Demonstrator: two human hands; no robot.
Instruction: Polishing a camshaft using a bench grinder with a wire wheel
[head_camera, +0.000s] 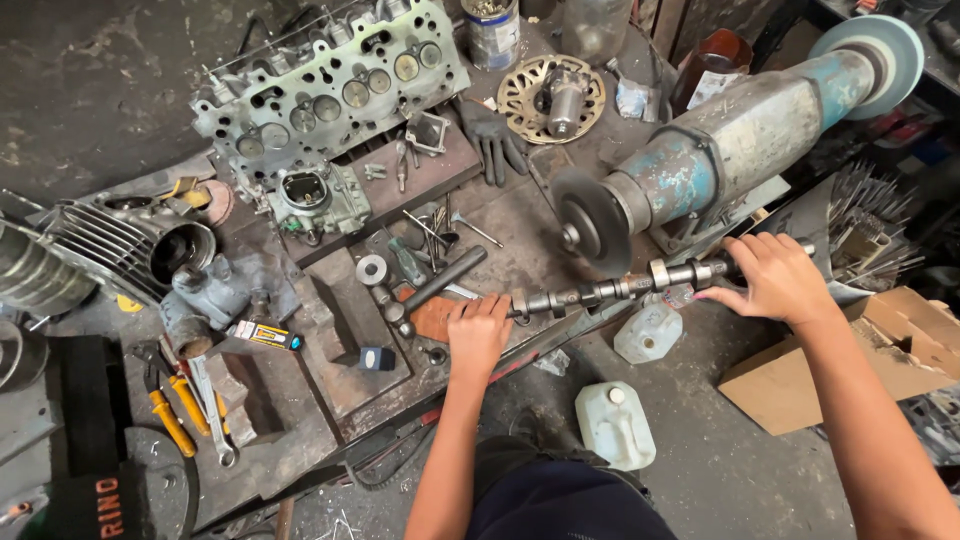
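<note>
Both hands grip a camshaft (610, 291) held level in front of the bench grinder's dark wheel (592, 220): the left hand (480, 333) clasps one end, the right hand (775, 278) the other. The shaft sits just below the wheel; whether they touch I cannot tell.

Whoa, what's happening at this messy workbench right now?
A person holds a long grey metal shaft with lobes level in both bare hands. The left hand grips one end over the cluttered metal workbench, and the right hand grips the other. The shaft sits close in front of the dark round wheel of a blue bench grinder. A grey cylinder head lies further back.
</note>
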